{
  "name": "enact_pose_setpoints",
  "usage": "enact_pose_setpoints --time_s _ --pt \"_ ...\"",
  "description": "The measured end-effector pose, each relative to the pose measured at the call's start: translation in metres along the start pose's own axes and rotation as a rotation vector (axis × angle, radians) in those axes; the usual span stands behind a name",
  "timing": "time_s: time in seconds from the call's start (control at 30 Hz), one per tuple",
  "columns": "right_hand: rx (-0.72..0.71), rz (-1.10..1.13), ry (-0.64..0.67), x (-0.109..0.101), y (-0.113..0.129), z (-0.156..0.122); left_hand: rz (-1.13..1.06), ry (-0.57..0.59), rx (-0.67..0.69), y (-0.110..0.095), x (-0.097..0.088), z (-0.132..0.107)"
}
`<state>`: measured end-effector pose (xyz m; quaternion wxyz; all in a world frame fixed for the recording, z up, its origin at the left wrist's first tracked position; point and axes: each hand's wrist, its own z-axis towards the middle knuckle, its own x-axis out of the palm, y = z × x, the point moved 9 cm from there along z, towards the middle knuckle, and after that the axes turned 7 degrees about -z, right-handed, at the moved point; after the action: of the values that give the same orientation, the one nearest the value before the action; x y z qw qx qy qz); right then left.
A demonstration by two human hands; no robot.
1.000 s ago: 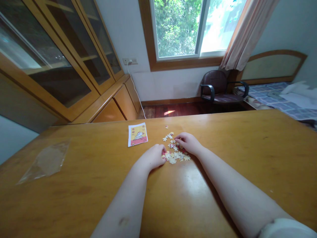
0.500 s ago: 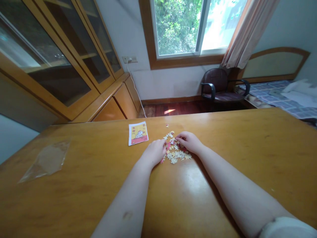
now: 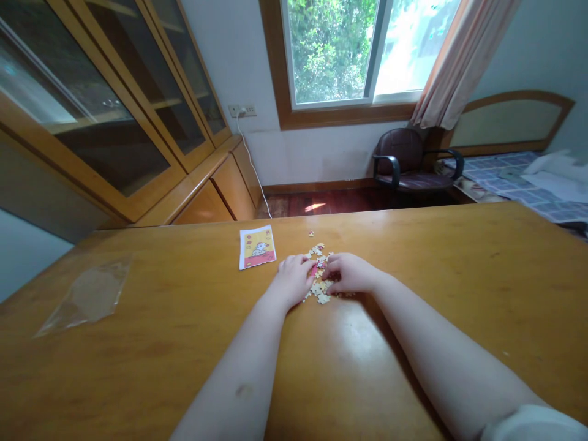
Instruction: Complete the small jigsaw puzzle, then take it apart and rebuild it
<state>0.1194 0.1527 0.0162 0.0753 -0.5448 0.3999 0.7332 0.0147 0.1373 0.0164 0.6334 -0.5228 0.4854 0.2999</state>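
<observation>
A small heap of loose puzzle pieces (image 3: 320, 288), pale yellow with some red, lies on the wooden table (image 3: 413, 294). My left hand (image 3: 294, 278) rests on the heap's left side with its fingers curled over a few pieces. My right hand (image 3: 350, 272) lies on the right side, fingers bent down onto the pieces. The two hands almost meet over the heap. Whether either hand pinches a piece is hidden. A few stray pieces (image 3: 315, 250) lie just beyond the hands.
A small picture card (image 3: 256, 247) with a yellow and red drawing lies left of the heap. A clear plastic bag (image 3: 87, 297) is at the table's left. Beyond the table are wooden cabinets (image 3: 138, 122), a dark armchair (image 3: 404, 162) and a bed (image 3: 528, 184).
Both hands have closed in on the heap, the left moving right and forward, the right moving left. The pieces are bunched tighter between them.
</observation>
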Motion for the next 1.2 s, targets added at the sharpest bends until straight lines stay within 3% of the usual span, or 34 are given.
enact_pose_setpoints --time_s 0.33,0.5,0.7,0.93,1.2 --pt "0.016 0.010 -0.024 0.002 0.000 0.002 0.033 0.009 -0.006 -0.002 -0.002 0.001" --pt "0.162 0.057 -0.152 -0.008 -0.020 0.002 0.008 0.009 0.019 -0.003 0.000 0.001" --pt "0.173 0.069 -0.254 -0.018 -0.024 0.000 0.031 0.037 0.001 -0.002 0.000 0.002" --pt "0.161 0.000 -0.321 -0.025 -0.026 -0.002 0.099 0.026 -0.169 0.012 -0.017 -0.008" --pt "0.169 -0.002 -0.310 -0.024 -0.025 -0.001 0.034 0.169 -0.252 0.015 -0.004 -0.008"
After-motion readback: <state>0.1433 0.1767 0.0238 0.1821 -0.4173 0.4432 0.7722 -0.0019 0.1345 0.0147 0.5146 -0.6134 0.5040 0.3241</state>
